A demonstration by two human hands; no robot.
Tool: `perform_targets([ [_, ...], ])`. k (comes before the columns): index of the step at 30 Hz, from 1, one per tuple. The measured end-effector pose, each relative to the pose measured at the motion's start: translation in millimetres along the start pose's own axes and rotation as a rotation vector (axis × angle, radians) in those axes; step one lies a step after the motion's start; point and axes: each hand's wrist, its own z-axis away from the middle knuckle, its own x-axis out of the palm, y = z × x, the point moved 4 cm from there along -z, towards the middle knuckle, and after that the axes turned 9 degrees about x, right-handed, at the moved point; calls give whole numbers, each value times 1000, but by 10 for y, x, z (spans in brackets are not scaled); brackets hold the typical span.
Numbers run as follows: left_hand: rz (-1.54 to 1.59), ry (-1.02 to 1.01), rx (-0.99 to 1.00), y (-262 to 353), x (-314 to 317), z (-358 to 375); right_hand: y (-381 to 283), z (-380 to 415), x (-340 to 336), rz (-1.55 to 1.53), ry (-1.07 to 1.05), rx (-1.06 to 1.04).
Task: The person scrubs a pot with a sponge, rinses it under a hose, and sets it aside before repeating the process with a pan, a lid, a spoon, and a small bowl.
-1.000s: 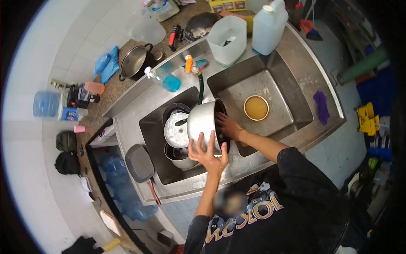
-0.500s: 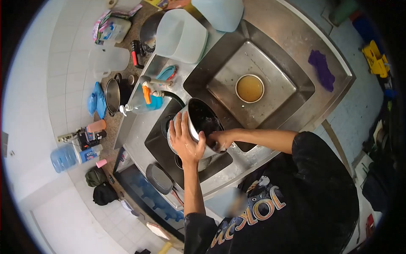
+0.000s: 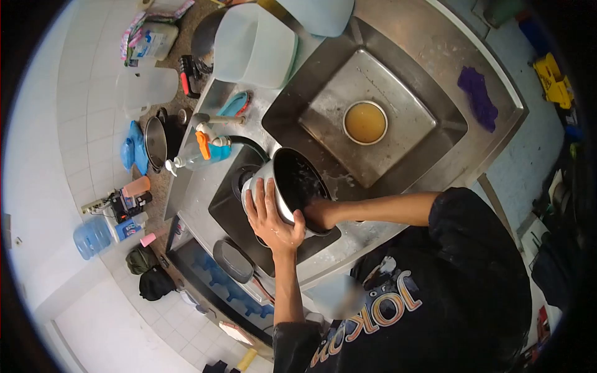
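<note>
A deep pot (image 3: 297,180), silvery outside and dark inside with white suds, is tilted over the smaller sink basin (image 3: 227,208). My left hand (image 3: 273,221) holds it from outside, fingers spread along the wall and thumb at the rim. Into the pot's mouth reaches my right hand (image 3: 319,213); its fingers are hidden inside, so I cannot see whether they hold anything. A black hose (image 3: 252,144) runs from the tap (image 3: 217,140) toward the pot. Beside the basin lies a pan (image 3: 233,261) with a dark handle.
The large basin (image 3: 398,149) has a round drain (image 3: 365,123) with yellowish liquid. A purple cloth (image 3: 477,99) lies on the right rim. Behind stand a translucent tub (image 3: 255,46), a soap bottle (image 3: 205,155) and a two-handled pot (image 3: 155,143).
My right hand has moved deeper into the pot, and the pot's mouth has turned more toward the right. My left hand keeps its hold. The view has shifted slightly.
</note>
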Motion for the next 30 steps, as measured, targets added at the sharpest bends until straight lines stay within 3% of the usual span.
perform_targets([
  [2, -10, -5, -15, 37, -25, 76, -264, -79, -472, -1244, -754, 494],
  [6, -28, 8, -42, 56, -21, 63, -252, -59, -448, -1556, -822, 532],
  [7, -30, 22, -36, 53, -26, 40, -185, -100, -456, -1545, -815, 524],
  [9, -84, 13, 46, 117, -73, 57, -8, -91, -459, -183, -481, 57],
  [10, -88, 0, 30, 132, -75, 61, 190, -71, -111, 70, -40, -49],
  [13, -84, 23, 35, 139, -70, 88, 570, -721, 126, -159, 126, -87],
  [15, -71, 42, 49, 110, -36, 82, 481, -1037, 69, 220, 31, -668],
  [19, -78, 32, 1, 89, -68, 91, 636, -759, 18, 34, 38, -507],
  [21, -85, 26, -31, 85, -68, 89, 533, -247, 66, -68, 112, -148],
  [23, -90, 58, -10, 118, -61, 123, 106, 25, -2, -97, -323, -27],
  [24, -92, 71, 2, 132, -59, 164, 0, 16, -101, -101, -331, -25],
  [26, -76, 70, -37, 125, -12, 228, -164, 21, -66, -1077, -729, 447],
  [27, -60, 82, -69, 112, 1, 254, -175, 45, -31, -1082, -728, 448],
  [30, -109, 92, -42, 166, 1, 280, -87, 0, 151, -930, -593, 153],
])
